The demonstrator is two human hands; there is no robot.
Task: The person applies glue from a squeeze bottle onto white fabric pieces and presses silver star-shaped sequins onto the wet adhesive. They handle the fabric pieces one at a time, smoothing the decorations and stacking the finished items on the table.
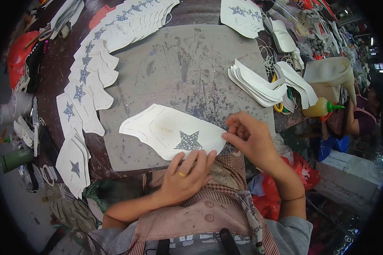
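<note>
Fingers of the left hand [185,176] lie flat on a white shoe panel [170,131] with a glitter star [188,141], on the grey mat [187,68]. The right hand [249,136] pinches its right edge. Starred panels [87,80] fan along the left; plain stack [255,85] and, apparently, a glue bottle [321,108] sit right.

1. The left hand [185,176] wears a plain gold-coloured ring on one finger; the forearm behind it is bare.
2. The right hand [252,137] wears no ring that shows; a thin dark band circles the forearm near the elbow.
3. A grey short-sleeved shirt [291,231] covers the shoulders, and its sleeves end above the elbows.
4. Over the shirt lies a brown-and-cream checked apron [200,216] with two round brown buttons [208,211] down the front and a larger check pattern along its upper edge.
</note>
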